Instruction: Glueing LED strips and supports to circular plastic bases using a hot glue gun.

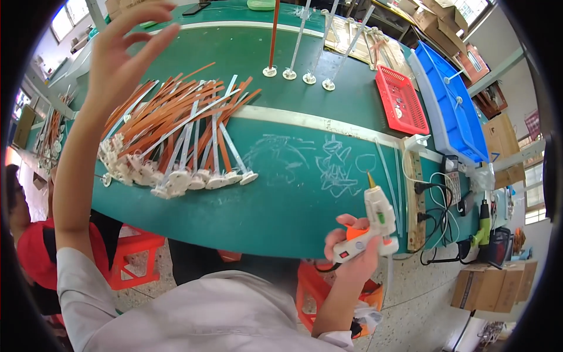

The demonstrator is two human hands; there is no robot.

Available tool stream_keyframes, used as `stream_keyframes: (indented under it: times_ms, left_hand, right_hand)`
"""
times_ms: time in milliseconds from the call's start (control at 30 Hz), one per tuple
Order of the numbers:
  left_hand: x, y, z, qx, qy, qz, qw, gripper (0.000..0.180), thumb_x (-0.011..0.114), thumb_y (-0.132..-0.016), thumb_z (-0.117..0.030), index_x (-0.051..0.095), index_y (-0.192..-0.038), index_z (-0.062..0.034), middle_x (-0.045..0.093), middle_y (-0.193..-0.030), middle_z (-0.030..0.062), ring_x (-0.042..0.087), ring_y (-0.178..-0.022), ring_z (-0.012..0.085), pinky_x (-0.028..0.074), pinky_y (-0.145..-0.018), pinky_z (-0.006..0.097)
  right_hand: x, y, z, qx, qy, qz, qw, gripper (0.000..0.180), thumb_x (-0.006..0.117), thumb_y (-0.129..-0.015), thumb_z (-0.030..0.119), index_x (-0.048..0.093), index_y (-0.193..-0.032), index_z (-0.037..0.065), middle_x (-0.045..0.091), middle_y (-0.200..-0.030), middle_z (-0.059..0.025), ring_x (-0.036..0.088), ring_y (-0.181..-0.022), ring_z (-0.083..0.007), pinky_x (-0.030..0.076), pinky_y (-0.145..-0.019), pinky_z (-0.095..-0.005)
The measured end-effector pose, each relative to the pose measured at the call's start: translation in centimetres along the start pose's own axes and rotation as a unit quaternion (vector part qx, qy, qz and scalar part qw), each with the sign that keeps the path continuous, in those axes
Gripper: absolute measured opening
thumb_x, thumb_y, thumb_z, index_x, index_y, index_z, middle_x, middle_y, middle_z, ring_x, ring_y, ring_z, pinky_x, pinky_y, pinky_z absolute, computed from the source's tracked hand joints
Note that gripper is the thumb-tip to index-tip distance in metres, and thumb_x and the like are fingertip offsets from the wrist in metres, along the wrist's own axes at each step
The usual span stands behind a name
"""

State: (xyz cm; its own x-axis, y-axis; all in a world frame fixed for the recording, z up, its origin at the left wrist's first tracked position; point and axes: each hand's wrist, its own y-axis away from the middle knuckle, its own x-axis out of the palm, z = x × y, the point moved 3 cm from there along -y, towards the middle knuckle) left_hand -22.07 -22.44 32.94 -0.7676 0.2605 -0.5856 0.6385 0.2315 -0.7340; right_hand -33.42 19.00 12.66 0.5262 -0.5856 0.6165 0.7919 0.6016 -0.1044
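Note:
In my right hand (pixel 355 249) is a white hot glue gun (pixel 380 214) with an orange trigger, its brass nozzle tilted up over the table's near edge. My fingers wrap round its handle. My left hand (pixel 126 56) is raised at the upper left, fingers curved and apart, with nothing visible in it. Below it lies a heap of brown and silvery strips (pixel 176 120) fixed to white round bases (pixel 176 182). Farther back, a brown rod (pixel 274 38) and several clear or silvery rods (pixel 299 44) stand upright on white round bases.
The green table (pixel 287 217) bears whitish scribbles. At the right are a red basket (pixel 404 102), a blue tray (pixel 448 102), a power strip (pixel 416 199) with tangled cords and clear glue sticks (pixel 390 176). A person in red (pixel 38 252) sits at the left, near red stools (pixel 135 258).

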Motion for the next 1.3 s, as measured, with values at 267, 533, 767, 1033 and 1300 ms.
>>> stream_keyframes:
  times_ms: [267,533,767,1033,1300]
  left_hand:
    - [-6.9,10.8,-5.7,-0.003,0.026,0.039,0.999,0.006,0.071,-0.084,0.003,0.067,-0.088,0.004,0.071,-0.099,0.0148,0.068,-0.087,0.0177,0.051,-0.079,0.028]
    - [-9.2,15.8,-4.6,-0.076,0.007,0.056,0.996,0.008,0.072,-0.08,0.003,0.065,-0.078,0.0029,0.072,-0.087,0.0132,0.069,-0.081,0.0204,0.052,-0.077,0.029]
    - [-5.7,17.5,-8.3,-0.118,0.031,0.086,0.989,0.01,0.076,-0.076,-0.001,0.071,-0.085,-0.0006,0.073,-0.086,0.0112,0.072,-0.078,0.023,0.055,-0.072,0.034]
    - [5.8,21.2,-25.0,-0.066,0.836,0.157,0.522,0.026,0.06,-0.097,-0.011,0.065,-0.117,0.0044,0.072,-0.105,0.0174,0.07,-0.088,0.029,0.057,-0.076,0.038]
    - [4.9,14.4,-27.9,0.02,0.934,0.189,0.304,0.052,0.053,-0.102,-0.025,0.045,-0.147,0.0011,0.07,-0.109,0.0197,0.068,-0.084,0.0304,0.055,-0.066,0.035]
  right_hand:
    - [3.6,0.4,-1.3,0.104,-0.223,0.119,0.962,0.046,0.047,-0.084,-0.009,0.049,-0.129,-0.002,0.062,-0.123,-0.0246,0.047,-0.042,-0.0101,0.036,-0.036,-0.026]
    - [6.2,0.3,-1.6,0.121,-0.02,0.077,0.989,0.059,0.048,-0.074,-0.013,0.049,-0.133,-0.008,0.06,-0.129,-0.0337,0.043,-0.038,-0.0126,0.035,-0.035,-0.0268]
    - [5.3,-1.5,-3.3,0.119,0.153,0.0,0.981,0.063,0.05,-0.072,-0.011,0.048,-0.135,-0.009,0.06,-0.128,-0.0341,0.044,-0.04,-0.0127,0.036,-0.038,-0.0267]
    - [2.6,-2.1,-6.7,0.162,0.123,-0.046,0.978,0.047,0.052,-0.076,-0.009,0.054,-0.123,-0.01,0.064,-0.12,-0.0309,0.044,-0.041,-0.012,0.033,-0.04,-0.0261]
    - [1.7,-2.6,-6.7,0.171,0.124,-0.013,0.977,0.047,0.054,-0.078,-0.004,0.053,-0.124,-0.011,0.064,-0.121,-0.0315,0.046,-0.043,-0.0123,0.036,-0.041,-0.0266]
